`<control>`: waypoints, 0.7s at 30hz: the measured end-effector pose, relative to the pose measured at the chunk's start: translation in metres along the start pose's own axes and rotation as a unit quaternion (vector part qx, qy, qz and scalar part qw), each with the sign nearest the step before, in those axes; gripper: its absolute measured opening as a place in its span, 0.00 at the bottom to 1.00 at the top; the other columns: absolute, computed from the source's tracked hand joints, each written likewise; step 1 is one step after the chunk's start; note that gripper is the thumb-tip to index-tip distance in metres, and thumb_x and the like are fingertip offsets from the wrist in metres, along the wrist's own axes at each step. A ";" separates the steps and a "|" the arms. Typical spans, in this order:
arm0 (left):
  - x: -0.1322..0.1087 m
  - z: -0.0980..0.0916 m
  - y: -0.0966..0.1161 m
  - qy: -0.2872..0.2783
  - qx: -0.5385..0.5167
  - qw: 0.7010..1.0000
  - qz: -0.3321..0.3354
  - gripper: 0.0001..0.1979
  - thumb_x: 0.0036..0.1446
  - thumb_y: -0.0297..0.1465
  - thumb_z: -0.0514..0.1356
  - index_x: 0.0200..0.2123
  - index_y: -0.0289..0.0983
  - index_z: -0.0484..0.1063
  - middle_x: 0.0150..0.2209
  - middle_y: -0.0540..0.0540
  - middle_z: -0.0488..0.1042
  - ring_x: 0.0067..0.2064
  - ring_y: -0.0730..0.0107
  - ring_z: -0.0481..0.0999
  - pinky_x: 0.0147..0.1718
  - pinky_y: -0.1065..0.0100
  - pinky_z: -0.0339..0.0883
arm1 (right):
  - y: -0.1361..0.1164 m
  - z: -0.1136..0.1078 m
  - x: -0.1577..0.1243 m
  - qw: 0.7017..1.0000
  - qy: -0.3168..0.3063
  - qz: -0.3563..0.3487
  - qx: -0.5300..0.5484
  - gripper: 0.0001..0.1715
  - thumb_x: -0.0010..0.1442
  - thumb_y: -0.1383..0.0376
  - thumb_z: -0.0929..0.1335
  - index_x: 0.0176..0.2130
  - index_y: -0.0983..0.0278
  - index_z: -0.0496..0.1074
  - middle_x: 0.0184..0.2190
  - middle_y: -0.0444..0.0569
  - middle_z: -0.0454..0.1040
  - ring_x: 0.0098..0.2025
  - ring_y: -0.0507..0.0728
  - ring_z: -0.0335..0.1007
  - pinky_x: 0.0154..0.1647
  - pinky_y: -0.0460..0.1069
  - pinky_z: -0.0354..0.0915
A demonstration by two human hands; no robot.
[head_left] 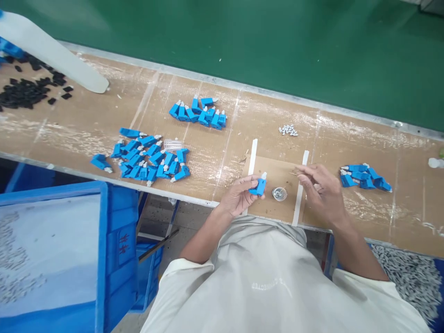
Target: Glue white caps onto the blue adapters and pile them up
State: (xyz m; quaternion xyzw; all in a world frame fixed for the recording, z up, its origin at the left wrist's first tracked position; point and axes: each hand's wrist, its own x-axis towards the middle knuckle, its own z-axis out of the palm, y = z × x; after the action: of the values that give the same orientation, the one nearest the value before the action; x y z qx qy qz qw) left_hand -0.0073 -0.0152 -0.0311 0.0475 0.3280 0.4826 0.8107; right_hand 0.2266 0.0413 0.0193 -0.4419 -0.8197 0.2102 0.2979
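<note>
My left hand (239, 196) is closed on a small blue plastic part (258, 187) with a white tip pointing up. To its right, my right hand (322, 188) pinches a thin stick (293, 174), held apart from the blue part. Between the two hands, a small round clear dish (279, 194) rests on a brown cardboard sheet (274, 172). White tape strips (300, 194) run along the sides of that sheet. What the dish contains is too small to make out.
Blue parts lie in piles at left (149, 159), back (199, 113) and right (364, 176). Small grey pieces (288, 130) sit farther back. Black pieces (26, 92) and a white bar (55, 51) are far left. A blue crate (104, 254) stands below the table's edge.
</note>
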 end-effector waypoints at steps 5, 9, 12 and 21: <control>0.002 -0.001 -0.004 -0.022 -0.014 1.000 0.009 0.13 0.46 0.28 0.72 0.34 0.32 0.76 0.28 0.48 0.77 0.27 0.72 0.78 0.28 0.71 0.75 | 0.049 -0.008 0.056 0.991 -0.006 0.008 -0.130 0.10 0.66 0.63 0.68 0.42 0.62 0.80 0.35 0.54 0.79 0.35 0.61 0.75 0.36 0.55 0.70; 0.003 -0.003 -0.007 -0.026 -0.011 1.000 0.013 0.14 0.46 0.30 0.73 0.36 0.33 0.75 0.29 0.47 0.78 0.28 0.71 0.79 0.26 0.73 0.72 | 0.077 0.001 0.089 0.982 -0.039 0.007 -0.184 0.11 0.64 0.66 0.67 0.38 0.61 0.81 0.35 0.54 0.80 0.36 0.62 0.75 0.40 0.56 0.70; 0.003 -0.004 -0.008 -0.029 -0.015 0.999 0.015 0.16 0.46 0.31 0.73 0.36 0.33 0.75 0.30 0.46 0.78 0.29 0.71 0.79 0.25 0.73 0.71 | 0.084 0.008 0.096 0.981 -0.060 0.005 -0.185 0.12 0.65 0.66 0.66 0.37 0.62 0.81 0.35 0.54 0.79 0.36 0.62 0.75 0.40 0.56 0.70; 0.001 -0.001 -0.005 -0.014 -0.024 1.000 0.008 0.16 0.44 0.29 0.74 0.36 0.32 0.74 0.29 0.48 0.77 0.28 0.72 0.78 0.28 0.72 0.74 | 0.094 0.018 0.109 0.975 -0.083 0.012 -0.206 0.10 0.60 0.68 0.67 0.30 0.61 0.77 0.32 0.54 0.77 0.33 0.62 0.72 0.36 0.55 0.67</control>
State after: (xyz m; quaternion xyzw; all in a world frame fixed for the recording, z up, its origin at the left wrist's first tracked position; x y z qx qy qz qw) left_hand -0.0034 -0.0173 -0.0343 0.0375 0.3045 0.4964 0.8121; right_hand 0.2237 0.1815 -0.0175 -0.4849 -0.8616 0.0766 0.1292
